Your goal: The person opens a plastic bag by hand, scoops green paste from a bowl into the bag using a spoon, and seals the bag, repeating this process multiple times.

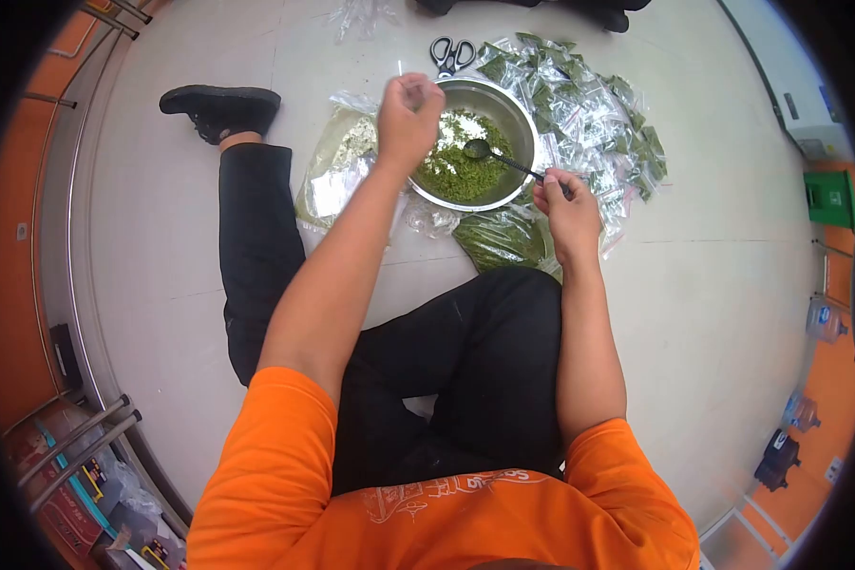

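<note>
A metal bowl [530,112] stands on the floor with chopped green leaves [461,179] and white powder [458,126] in it. My right hand [572,214] grips the handle of a black spoon [478,148], whose head rests over the green and white contents. Over the bowl's left rim is my left hand [410,123], fingers curled together in a pinch. A thin, clear sliver shows above its fingertips; I cannot tell what it holds. Beyond the bowl lie scissors [452,57] with dark handles, close to the rim.
Many small clear packets [589,119] with green contents are heaped right of the bowl. A larger bag of green leaves [503,239] lies at its near side. On the left is an open plastic bag [337,176] with pale contents. My outstretched leg [256,223] borders the left side.
</note>
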The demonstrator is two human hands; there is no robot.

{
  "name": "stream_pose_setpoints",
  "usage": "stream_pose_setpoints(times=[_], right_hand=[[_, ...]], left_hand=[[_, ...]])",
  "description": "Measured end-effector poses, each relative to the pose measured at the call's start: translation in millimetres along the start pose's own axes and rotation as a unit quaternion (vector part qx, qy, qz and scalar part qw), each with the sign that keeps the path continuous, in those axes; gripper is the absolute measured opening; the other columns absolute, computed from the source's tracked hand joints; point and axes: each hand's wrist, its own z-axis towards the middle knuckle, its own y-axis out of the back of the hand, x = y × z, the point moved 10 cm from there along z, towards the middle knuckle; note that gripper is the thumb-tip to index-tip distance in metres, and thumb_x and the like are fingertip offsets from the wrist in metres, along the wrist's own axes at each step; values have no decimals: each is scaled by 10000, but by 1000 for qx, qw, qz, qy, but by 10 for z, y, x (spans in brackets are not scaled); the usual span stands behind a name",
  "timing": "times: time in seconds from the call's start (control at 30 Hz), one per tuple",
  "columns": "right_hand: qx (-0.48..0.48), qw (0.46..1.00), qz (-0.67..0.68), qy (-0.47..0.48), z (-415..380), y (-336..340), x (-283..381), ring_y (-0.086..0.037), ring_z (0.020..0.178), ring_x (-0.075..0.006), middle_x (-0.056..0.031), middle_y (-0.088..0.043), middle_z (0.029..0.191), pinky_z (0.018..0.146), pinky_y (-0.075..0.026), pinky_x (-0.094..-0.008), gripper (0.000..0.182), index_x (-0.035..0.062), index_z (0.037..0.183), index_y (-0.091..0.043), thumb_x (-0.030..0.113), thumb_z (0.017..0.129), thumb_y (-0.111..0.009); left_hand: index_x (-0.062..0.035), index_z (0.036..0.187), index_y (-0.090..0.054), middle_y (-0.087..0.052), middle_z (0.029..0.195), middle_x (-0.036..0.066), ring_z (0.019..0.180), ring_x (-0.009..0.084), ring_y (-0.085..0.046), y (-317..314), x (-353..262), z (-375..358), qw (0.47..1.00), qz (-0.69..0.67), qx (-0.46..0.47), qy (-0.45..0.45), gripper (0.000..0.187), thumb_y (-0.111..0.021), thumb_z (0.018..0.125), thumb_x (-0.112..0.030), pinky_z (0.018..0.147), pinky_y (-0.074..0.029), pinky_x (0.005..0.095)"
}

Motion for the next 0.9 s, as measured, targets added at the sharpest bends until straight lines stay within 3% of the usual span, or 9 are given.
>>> stream_pose_setpoints(times=[0.2, 0.3, 0.5, 0.57, 0.6, 0.7, 0.83, 0.87, 0.9], right_hand=[[10, 1000, -21, 1, 2, -24, -14, -650, 810, -123, -82, -681, 927, 733, -549, -258, 212, -34, 1150, -657, 88, 988, -594], [18, 999, -40, -1, 21, -49, -37, -641, 795, -119, -76, -678, 927, 724, -545, -257, 214, -36, 1150, -657, 82, 984, -593], [30, 995, -86, -27, -23, -42, -72, -633, 799, -113, -60, -672, 937, 705, -530, -251, 235, -24, 1160, -662, 94, 964, -610], [12, 980, -192, 47, 80, 22, -195, -659, 893, -253, -142, -683, 1005, 817, -528, -351, 332, -30, 1186, -637, 167, 920, -657], [-12, 958, -269, 99, 52, 57, -126, -653, 947, -297, -174, -678, 1047, 866, -516, -380, 365, -31, 1200, -625, 180, 905, -665], [-66, 902, -367, 217, -101, 51, 310, -564, 1159, -418, -266, -617, 1191, 1030, -427, -466, 475, -25, 1253, -581, 201, 850, -690], [-51, 895, -336, 289, -452, -261, 927, -544, 1181, -405, -250, -594, 1194, 1037, -418, -459, 438, -25, 1240, -578, 171, 861, -675], [-29, 893, -330, 305, -543, -406, 1106, -544, 1180, -403, -250, -594, 1194, 1037, -418, -458, 432, -27, 1239, -579, 168, 865, -671], [-6, 890, -326, 318, -620, -551, 1214, -545, 1178, -401, -250, -594, 1195, 1036, -419, -457, 425, -28, 1237, -580, 166, 869, -667]], left_hand=[[-55, 1341, -506, -370, 1399, 242, 1178, 282, -508, 627, 170, 581, 983, 170, -70, 20, 608, -734, 865, -358, 1003, -454, 364], [-15, 1388, -462, -312, 1444, 277, 1264, 344, -455, 781, 626, 507, 961, 265, 5, 85, 749, -764, 821, -399, 1047, -435, 380], [95, 1377, -398, -412, 1395, 313, 1306, 429, -461, 1333, 689, -126, 889, 443, 26, 115, 864, -791, 756, -359, 1081, -423, 433], [75, 1318, -464, -493, 1330, 313, 1220, 444, -544, 1332, 752, -429, 843, 501, 102, 166, 814, -806, 744, -389, 1020, -475, 460], [23, 1125, -616, -630, 1157, 276, 1075, 411, -628, 1338, 745, -554, 827, 521, 124, 170, 613, -804, 739, -413, 947, -511, 447], [-63, 996, -674, -694, 1020, 201, 980, 367, -672, 1316, 1053, -676, 808, 525, 193, 185, 347, -793, 764, -292, 858, -530, 431], [-86, 950, -688, -706, 946, 177, 946, 339, -684, 1358, 753, -667, 865, 479, 103, 109, 254, -788, 754, -214, 861, -531, 420], [-77, 954, -689, -710, 904, 167, 920, 328, -693, 1457, 691, -690, 862, 499, 16, 90, 242, -766, 744, -169, 846, -537, 412], [-69, 966, -685, -710, 903, 168, 912, 331, -693, 1430, 855, -707, 864, 487, 55, 111, 253, -759, 742, -160, 840, -539, 411]])
